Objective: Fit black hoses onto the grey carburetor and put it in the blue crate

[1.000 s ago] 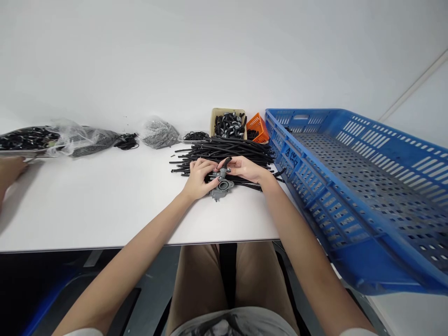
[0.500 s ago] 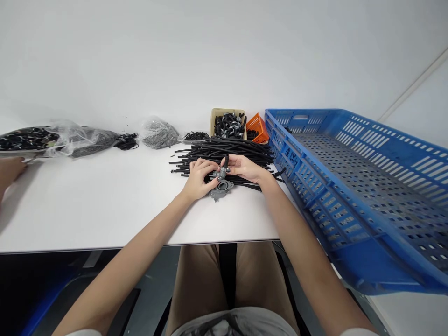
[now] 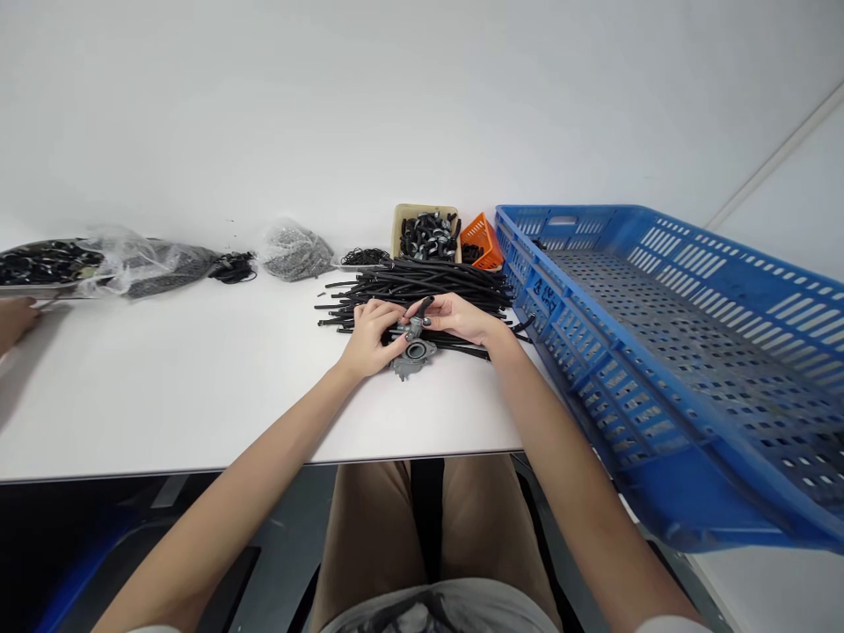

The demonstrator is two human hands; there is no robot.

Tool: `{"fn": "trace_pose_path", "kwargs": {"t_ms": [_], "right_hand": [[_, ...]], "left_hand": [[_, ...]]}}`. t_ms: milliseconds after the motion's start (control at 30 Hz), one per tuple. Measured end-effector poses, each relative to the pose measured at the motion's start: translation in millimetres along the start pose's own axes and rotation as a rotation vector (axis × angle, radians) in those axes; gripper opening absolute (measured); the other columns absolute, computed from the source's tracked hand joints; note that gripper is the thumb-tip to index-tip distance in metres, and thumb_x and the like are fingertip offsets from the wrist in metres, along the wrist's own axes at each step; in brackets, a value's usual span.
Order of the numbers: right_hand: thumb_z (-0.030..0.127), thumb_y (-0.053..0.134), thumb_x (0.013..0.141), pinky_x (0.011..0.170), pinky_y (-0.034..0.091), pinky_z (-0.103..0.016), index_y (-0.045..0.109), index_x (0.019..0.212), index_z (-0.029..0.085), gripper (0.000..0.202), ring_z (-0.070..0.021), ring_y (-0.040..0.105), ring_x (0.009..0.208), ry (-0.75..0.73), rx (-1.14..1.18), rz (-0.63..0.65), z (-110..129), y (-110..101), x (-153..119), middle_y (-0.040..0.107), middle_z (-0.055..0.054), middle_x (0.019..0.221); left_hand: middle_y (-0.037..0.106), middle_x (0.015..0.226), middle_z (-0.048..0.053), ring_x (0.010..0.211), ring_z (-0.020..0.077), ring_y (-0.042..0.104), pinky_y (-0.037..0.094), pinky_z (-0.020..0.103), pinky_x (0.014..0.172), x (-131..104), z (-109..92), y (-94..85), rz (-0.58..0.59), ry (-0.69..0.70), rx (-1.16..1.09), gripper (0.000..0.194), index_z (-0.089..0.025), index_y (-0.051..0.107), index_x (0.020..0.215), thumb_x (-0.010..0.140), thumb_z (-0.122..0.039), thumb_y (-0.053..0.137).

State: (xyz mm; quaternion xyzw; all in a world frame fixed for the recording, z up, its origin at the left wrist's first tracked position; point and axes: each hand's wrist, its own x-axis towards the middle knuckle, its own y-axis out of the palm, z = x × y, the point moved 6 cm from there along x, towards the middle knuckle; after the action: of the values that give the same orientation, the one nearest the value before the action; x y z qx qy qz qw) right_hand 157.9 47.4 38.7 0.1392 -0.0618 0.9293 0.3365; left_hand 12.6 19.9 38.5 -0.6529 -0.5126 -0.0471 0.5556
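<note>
A grey metal carburetor stands on the white table with its round bore facing me. My left hand is closed around its left side, the thumb pressing near the top. A black rubber boot sticks up from the carburetor's top and leans to the right. My right hand is closed on the cap at the top, its fingertips around the base of the boot. Just behind both hands lies a pile of black rubber hoses, partly covered by them.
A blue plastic crate stands on the right. Behind the hoses are a cream bin of black parts and an orange basket. Plastic bags of small parts line the back left. Another person's hand is at the far left.
The black boot has gone from nearly upright to leaning right. Both hands keep hold of the carburetor. The whole view has shifted slightly.
</note>
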Motion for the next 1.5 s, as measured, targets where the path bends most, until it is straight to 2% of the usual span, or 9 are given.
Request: {"fn": "trace_pose_path", "kwargs": {"t_ms": [333, 700, 967, 1200, 1300, 1500], "right_hand": [[0.046, 0.088, 0.075, 0.091, 0.047, -0.031, 0.074, 0.103, 0.016, 0.043, -0.0234, 0.064, 0.098, 0.007, -0.007, -0.003, 0.6, 0.3, 0.5, 0.07, -0.008, 0.099], [0.044, 0.088, 0.073, 0.083, 0.048, -0.03, 0.072, 0.094, 0.013, 0.041, -0.0202, 0.064, 0.085, 0.031, -0.064, -0.062, 1.7, 1.4, 1.6, 0.069, -0.006, 0.089], [0.046, 0.087, 0.076, 0.088, 0.048, -0.031, 0.07, 0.095, 0.014, 0.04, -0.0211, 0.064, 0.091, -0.019, -0.051, -0.041, 2.4, 2.1, 0.4, 0.069, -0.007, 0.094], [0.048, 0.087, 0.076, 0.09, 0.048, -0.031, 0.07, 0.096, 0.015, 0.042, -0.0226, 0.064, 0.096, -0.016, -0.011, -0.001, 0.4, 2.8, 0.6, 0.068, -0.008, 0.098], [0.046, 0.088, 0.074, 0.087, 0.048, -0.031, 0.068, 0.093, 0.015, 0.042, -0.0211, 0.063, 0.091, 0.007, -0.029, -0.032, -0.1, 2.3, 1.2, 0.067, -0.006, 0.093], [0.038, 0.094, 0.064, 0.072, 0.047, -0.025, 0.065, 0.09, 0.014, 0.046, -0.0159, 0.058, 0.077, 0.043, -0.024, -0.114, -2.2, 0.1, 3.1, 0.06, 0.0, 0.083]], "left_hand": [[0.068, 0.11, 0.008, 0.102, 0.0313, 0.051, 0.029, 0.048, 0.087, 0.0, 1.3, 0.8, 0.015, -0.032, 0.008, 0.034, -0.021, 0.062, 0.093, 0.09, -0.049, 0.045], [0.067, 0.109, 0.009, 0.102, 0.0312, 0.051, 0.03, 0.049, 0.085, -0.8, 0.6, 0.7, -0.003, -0.002, 0.013, 0.035, -0.019, 0.065, 0.101, 0.094, -0.045, 0.043], [0.067, 0.109, 0.009, 0.102, 0.0311, 0.051, 0.03, 0.049, 0.086, -0.2, 2.2, 1.3, 0.019, -0.038, 0.024, 0.035, -0.02, 0.062, 0.092, 0.091, -0.049, 0.04], [0.067, 0.109, 0.009, 0.102, 0.0312, 0.051, 0.03, 0.048, 0.087, -0.3, 2.6, 1.2, 0.012, -0.029, 0.015, 0.036, -0.021, 0.062, 0.095, 0.091, -0.05, 0.041], [0.067, 0.109, 0.009, 0.102, 0.0315, 0.051, 0.03, 0.049, 0.086, -0.5, 3.2, 2.0, 0.022, -0.044, 0.028, 0.039, -0.021, 0.063, 0.092, 0.092, -0.052, 0.039], [0.067, 0.111, 0.009, 0.101, 0.031, 0.051, 0.03, 0.049, 0.085, -0.8, 1.8, 1.3, 0.007, -0.019, 0.019, 0.038, -0.021, 0.065, 0.1, 0.093, -0.049, 0.042]]}}
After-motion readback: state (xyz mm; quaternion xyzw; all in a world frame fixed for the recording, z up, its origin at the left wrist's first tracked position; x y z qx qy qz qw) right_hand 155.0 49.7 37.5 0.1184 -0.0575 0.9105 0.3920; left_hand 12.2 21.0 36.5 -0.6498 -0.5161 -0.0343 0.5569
